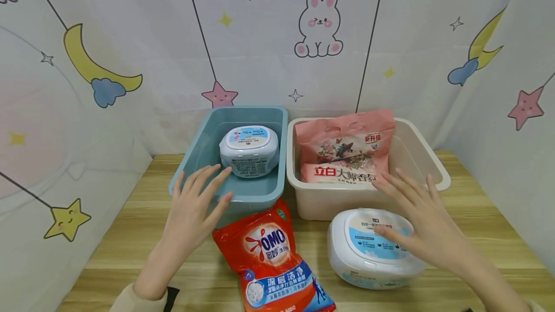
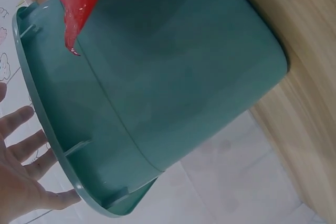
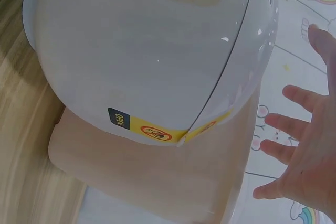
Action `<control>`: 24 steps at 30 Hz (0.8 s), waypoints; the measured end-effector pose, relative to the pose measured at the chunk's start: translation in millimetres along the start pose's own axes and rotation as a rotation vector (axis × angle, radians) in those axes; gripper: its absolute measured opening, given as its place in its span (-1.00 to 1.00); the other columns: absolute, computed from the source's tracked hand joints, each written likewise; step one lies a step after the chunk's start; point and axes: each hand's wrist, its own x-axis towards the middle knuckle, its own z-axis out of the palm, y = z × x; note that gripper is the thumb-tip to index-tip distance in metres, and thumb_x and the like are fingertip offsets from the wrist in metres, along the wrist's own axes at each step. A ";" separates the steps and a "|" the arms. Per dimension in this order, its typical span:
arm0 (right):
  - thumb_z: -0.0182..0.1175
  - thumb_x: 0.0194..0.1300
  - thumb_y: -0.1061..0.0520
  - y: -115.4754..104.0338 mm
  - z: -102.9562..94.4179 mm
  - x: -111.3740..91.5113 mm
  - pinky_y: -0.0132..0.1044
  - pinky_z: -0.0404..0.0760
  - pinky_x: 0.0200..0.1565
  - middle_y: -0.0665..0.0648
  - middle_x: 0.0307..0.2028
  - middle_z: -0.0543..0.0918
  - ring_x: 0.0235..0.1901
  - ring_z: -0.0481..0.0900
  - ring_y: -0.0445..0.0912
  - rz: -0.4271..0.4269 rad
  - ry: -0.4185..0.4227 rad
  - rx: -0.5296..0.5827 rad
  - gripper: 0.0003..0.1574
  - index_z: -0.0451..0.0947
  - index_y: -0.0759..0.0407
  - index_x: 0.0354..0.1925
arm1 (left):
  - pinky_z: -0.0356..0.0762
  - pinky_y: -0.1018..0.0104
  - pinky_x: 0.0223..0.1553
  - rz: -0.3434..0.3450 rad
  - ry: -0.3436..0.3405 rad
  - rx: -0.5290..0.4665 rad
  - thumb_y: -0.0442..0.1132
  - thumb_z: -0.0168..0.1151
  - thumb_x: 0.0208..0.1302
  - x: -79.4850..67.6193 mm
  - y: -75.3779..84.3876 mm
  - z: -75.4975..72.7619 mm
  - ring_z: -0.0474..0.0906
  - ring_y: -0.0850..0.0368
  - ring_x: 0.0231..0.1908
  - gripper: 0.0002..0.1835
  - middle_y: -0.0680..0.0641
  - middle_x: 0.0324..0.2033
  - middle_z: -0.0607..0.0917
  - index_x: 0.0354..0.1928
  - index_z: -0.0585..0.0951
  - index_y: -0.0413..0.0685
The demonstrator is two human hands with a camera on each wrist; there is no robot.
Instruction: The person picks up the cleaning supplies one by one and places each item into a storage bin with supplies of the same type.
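Observation:
My left hand hovers with spread fingers at the front left of a blue-green plastic bin; in the left wrist view its fingers are beside the bin's rim. Inside that bin sits a white lidded tub with a blue label. My right hand, fingers spread and holding nothing, is over a second white tub on the table. In the right wrist view this tub stands before the beige bin. A red OMO detergent bag lies between the hands, its top corner against the blue-green bin.
The beige bin stands right of the blue-green one and holds a pink laundry bag that rises above its rim. Both bins are on a wood-grain table. A patterned white cloth hangs behind and along the sides.

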 end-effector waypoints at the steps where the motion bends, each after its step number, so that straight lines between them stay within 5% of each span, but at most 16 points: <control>1: 0.38 0.03 -0.23 0.0 0.6 -0.4 0.24 -0.44 0.43 0.06 0.46 0.20 0.53 -0.15 -0.08 -0.005 0.006 0.004 0.08 0.14 -0.15 0.44 | -0.01 -0.46 0.27 0.004 0.008 -0.002 -0.10 0.29 0.19 -0.7 -0.6 0.5 0.30 -0.16 0.27 -0.41 -0.16 0.26 0.46 0.30 0.43 0.12; 5: 0.39 0.03 -0.21 -0.3 2.9 -2.2 0.25 -0.42 0.43 0.03 0.46 0.19 0.53 -0.15 -0.10 -0.026 0.027 0.022 0.05 0.20 -0.10 0.42 | 0.00 -0.46 0.26 0.024 0.050 -0.003 -0.04 0.22 0.26 -3.0 -3.0 2.5 0.32 -0.16 0.26 -0.46 -0.16 0.24 0.48 0.29 0.45 0.10; 12: 0.36 0.05 -0.23 -0.8 5.8 -6.8 0.19 -0.41 0.45 0.01 0.46 0.19 0.53 -0.14 -0.12 -0.065 0.043 0.027 0.01 0.23 -0.05 0.41 | 0.00 -0.47 0.25 0.060 0.138 -0.024 0.24 -0.18 0.43 -8.7 -7.8 8.7 0.38 -0.19 0.19 -0.42 -0.17 0.16 0.55 0.20 0.53 0.04; 24: 0.45 -0.04 -0.13 -2.3 4.3 -16.1 0.09 -0.42 0.48 0.07 0.43 0.24 0.53 -0.12 -0.06 -0.064 0.014 0.065 0.01 0.30 -0.03 0.36 | 0.15 -0.33 0.23 0.095 0.177 -0.007 0.21 -0.19 0.44 -12.5 -11.9 10.5 0.44 -0.15 0.10 -0.42 -0.19 0.08 0.60 0.11 0.59 -0.04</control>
